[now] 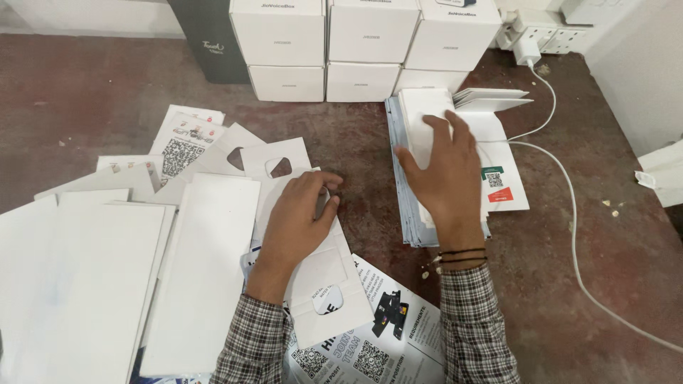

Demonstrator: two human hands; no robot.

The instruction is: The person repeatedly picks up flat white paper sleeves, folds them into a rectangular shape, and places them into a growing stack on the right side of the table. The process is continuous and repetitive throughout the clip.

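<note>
Step in hand: likely taking a fresh sheet off the stack.
Left hand: fingers curled, tips pinching the edge of a white card insert with a cut-out, mid-bench.
Right hand: fingers spread flat, pressing the stack of folded white leaflets, gripping nothing, toward the far edge.
Next move: probably needs one sheet separated.
Look: thin, white, flimsy; top leaves fanned.
Around: white boxes, cable, printed flyers.
</note>
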